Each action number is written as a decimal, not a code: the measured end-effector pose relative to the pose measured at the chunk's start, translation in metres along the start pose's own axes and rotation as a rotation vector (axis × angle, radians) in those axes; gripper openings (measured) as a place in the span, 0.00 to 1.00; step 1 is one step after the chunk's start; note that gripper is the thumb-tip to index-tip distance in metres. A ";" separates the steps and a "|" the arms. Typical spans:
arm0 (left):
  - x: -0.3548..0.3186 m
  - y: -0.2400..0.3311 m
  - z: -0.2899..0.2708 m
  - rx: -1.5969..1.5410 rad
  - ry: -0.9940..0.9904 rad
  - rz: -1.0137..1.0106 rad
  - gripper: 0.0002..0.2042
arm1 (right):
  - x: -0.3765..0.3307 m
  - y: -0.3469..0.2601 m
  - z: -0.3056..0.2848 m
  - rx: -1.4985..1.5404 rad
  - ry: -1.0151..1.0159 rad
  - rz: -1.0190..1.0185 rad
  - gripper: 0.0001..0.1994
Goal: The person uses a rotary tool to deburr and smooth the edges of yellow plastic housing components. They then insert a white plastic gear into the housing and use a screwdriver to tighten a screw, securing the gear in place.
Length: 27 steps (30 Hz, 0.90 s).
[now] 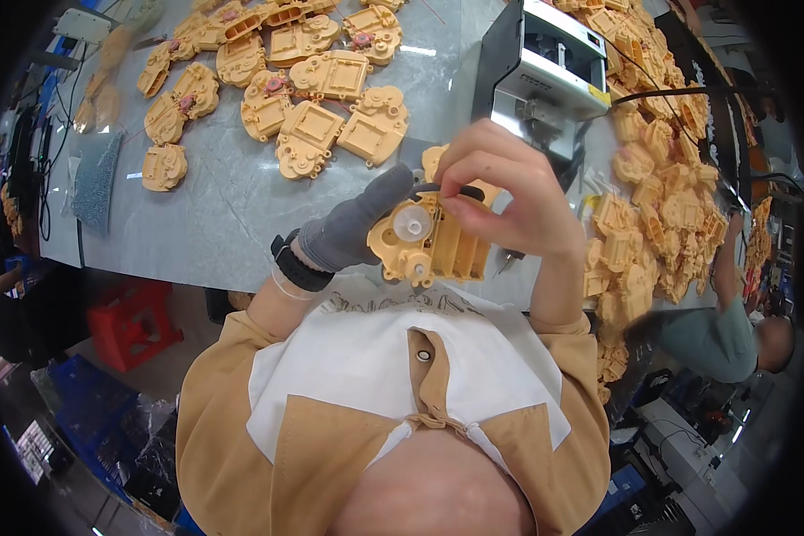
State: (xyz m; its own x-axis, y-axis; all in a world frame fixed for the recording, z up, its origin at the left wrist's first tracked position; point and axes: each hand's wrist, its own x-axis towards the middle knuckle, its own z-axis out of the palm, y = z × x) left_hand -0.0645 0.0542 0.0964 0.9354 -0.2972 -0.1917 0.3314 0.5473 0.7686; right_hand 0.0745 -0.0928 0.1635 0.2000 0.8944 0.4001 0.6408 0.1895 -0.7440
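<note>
head view | left fisheye | faces down | close over left hand (355,220), right hand (520,195), worktable (213,216)

Dark script (397,302) on the shirt (348,366) and small print (534,80) on the silver machine (545,98) cannot be read.

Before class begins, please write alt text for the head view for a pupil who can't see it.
A grey-gloved left hand holds a yellow plastic housing with a round white gear, while a bare right hand curls over it. Similar yellow housings lie on the grey table, near a boxy silver machine.
</note>
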 end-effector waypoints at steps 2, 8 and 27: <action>0.000 -0.005 -0.005 0.268 0.019 0.110 0.24 | 0.002 0.001 0.000 0.027 -0.044 0.009 0.09; 0.003 -0.010 -0.009 0.760 0.019 0.461 0.24 | 0.005 0.003 0.000 -0.037 -0.101 0.040 0.08; 0.006 -0.014 -0.013 0.648 -0.064 0.309 0.34 | 0.005 0.001 -0.011 -0.004 -0.193 0.160 0.08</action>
State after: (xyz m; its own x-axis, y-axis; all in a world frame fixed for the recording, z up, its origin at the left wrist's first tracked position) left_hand -0.0618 0.0546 0.0764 0.9589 -0.2597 0.1139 -0.1059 0.0450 0.9934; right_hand 0.0842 -0.0930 0.1710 0.1537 0.9738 0.1675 0.6155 0.0383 -0.7872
